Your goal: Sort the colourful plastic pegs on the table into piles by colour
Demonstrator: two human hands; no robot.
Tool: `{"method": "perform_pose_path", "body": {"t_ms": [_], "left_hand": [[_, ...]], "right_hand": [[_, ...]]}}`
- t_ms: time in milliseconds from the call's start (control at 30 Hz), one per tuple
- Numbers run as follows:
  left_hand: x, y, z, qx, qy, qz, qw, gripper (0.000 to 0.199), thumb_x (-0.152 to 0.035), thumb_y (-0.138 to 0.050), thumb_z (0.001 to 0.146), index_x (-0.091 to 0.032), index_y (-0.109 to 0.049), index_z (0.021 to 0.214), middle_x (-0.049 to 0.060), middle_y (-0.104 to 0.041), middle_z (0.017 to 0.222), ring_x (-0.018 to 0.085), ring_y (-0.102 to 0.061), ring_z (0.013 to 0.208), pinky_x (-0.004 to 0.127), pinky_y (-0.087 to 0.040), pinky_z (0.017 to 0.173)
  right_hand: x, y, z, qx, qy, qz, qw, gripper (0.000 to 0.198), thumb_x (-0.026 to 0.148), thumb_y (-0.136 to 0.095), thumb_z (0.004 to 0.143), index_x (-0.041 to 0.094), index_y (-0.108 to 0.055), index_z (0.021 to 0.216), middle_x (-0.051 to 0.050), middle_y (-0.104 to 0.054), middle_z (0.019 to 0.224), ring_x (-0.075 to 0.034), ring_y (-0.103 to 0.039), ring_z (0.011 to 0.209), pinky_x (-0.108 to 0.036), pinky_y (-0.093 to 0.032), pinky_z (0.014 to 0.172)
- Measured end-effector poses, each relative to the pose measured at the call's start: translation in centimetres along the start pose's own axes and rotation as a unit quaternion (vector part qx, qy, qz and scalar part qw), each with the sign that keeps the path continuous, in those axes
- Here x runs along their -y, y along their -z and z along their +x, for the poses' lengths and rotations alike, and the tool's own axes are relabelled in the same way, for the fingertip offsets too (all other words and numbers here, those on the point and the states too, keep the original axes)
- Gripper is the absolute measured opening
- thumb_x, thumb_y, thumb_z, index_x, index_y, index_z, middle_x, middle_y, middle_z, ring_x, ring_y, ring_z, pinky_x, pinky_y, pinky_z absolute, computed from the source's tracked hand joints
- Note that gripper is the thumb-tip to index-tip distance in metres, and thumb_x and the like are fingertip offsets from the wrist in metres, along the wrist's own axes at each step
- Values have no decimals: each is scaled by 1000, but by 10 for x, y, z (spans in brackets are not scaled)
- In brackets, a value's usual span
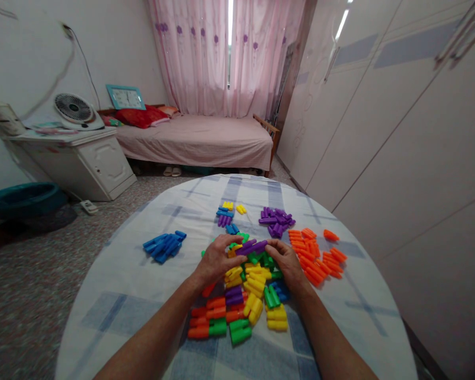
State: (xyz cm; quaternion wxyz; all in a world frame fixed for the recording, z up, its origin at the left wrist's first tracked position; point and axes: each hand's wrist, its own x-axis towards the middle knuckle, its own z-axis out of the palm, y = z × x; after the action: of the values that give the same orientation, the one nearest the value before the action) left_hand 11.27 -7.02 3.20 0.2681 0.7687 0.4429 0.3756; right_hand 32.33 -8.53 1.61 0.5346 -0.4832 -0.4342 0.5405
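Just above the multicoloured pile (255,284), the left hand (218,258) and right hand (285,259) pinch purple pieces (252,247) between them, fingers closed on opposite ends. Light, level fingertip pressure likely suits such smooth, tube-shaped plastic. Left of the pile lie glossy blue pieces (165,246); to its right, ribbed orange pieces (309,256) spread across a checked tablecloth (114,274).

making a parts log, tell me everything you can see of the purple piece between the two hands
The purple piece looks like smooth plastic, with rounded, rod-like lengths; whether it is one part or several joined is unclear. It lies crosswise, its right end slightly higher in view, over green pieces. The left hand grips its left end; the right hand's fingertips hold the other.
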Motion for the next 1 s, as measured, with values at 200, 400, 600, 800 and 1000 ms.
{"method": "perform_pose_path", "body": {"t_ms": [200, 400, 600, 800, 1000], "left_hand": [[-2, -7, -3, -14, -3, 12, 1000, 30, -25, -65, 73, -22, -64, 103, 5, -66, 101, 21, -58, 100, 34, -44, 90], [-1, -6, -2, -32, 20, -29, 999, 30, -20, -60, 74, -20, -63, 104, 6, -67, 101, 19, -61, 96, 34, -47, 88], [2, -6, 1, -102, 64, -122, 985, 31, -24, -58, 76, -17, -61, 107, 6, -67, 105, 18, -63, 97, 33, -48, 89], [9, 4, 4, -186, 115, -150, 964, 35, -32, -59, 76, -15, -60, 106, 8, -67, 105, 20, -63, 95, 33, -49, 86], [20, 14, 8, -220, 110, -153, 957, 37, -35, -57, 76, -15, -60, 107, 8, -67, 104, 19, -63, 94, 33, -49, 85]], "right_hand": [[-1, 1, 2, -6, -3, 9, 1000, 27, 41, -72, 63, 21, -65, 80, 3, -65, 71, -11, -55, 59, -22, -42, 56], [-8, 9, 7, -40, -2, 57, 998, 26, 39, -73, 64, 21, -64, 81, 4, -64, 72, -10, -55, 61, -21, -40, 56], [-17, 13, 13, -79, -1, 77, 994, 29, 39, -73, 63, 23, -61, 84, 3, -65, 79, -13, -59, 69, -25, -44, 65], [-14, 11, 11, -104, 16, 26, 994, 32, 43, -71, 63, 22, -60, 85, 1, -65, 81, -15, -59, 68, -28, -46, 66], [-8, 8, 9, -111, 36, -16, 993, 36, 46, -71, 62, 20, -61, 85, -1, -66, 82, -15, -58, 70, -28, -46, 66]]}}
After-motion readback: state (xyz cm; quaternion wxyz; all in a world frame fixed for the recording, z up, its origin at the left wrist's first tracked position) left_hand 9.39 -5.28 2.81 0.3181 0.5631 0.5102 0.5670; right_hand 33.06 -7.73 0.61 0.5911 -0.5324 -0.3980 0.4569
